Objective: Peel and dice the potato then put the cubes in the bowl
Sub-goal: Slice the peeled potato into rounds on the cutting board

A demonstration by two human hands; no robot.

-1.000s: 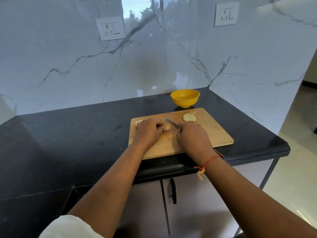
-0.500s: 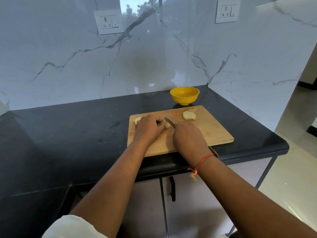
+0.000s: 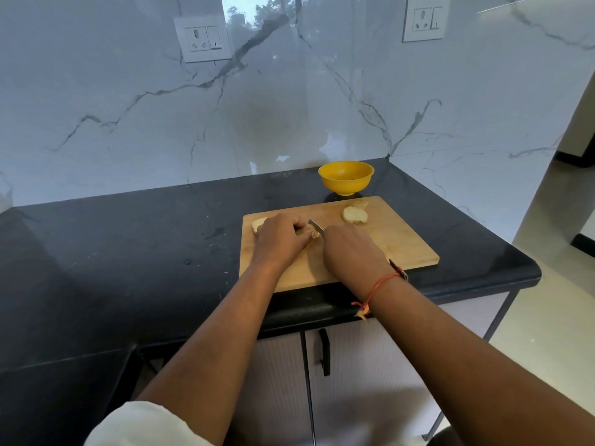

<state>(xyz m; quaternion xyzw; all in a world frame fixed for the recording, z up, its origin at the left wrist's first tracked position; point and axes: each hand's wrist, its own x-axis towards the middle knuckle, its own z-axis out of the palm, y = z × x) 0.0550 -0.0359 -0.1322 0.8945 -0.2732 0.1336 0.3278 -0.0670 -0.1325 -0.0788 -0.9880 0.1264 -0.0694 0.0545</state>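
the potato piece (image 3: 308, 233) being cut is found near the left end of the wooden board (image 3: 402, 246). it is mostly hidden under the left hand (image 3: 280, 241), and only a little pale bit of it is seen between the two hands. it is held down by the curled fingers of the left hand. the knife (image 3: 317, 227) is gripped by the right hand (image 3: 352, 252), and its blade is set against the piece, just beside the left fingertips. whether the blade is already inside the potato cannot be told.

no brown skin is seen on any part, so the peeling is judged to be done. the potato has been cut into big parts. another pale part (image 3: 258, 224) is seen poking out at the far left side of the left hand. some slices (image 3: 354, 215) are laid at the far edge of the board, well apart from the hands. no small cubes can be made out on the board, so the dicing is judged to be only partly done.

the yellow bowl (image 3: 346, 177) is placed on the black counter (image 3: 128, 252), just behind the board. no potato is seen in it, so that step is not yet done. all the parts are left to be cut small and moved into the bowl.

a white marble wall (image 3: 128, 107) is seen behind the counter, and a red thread (image 3: 375, 286) is worn on the right wrist.
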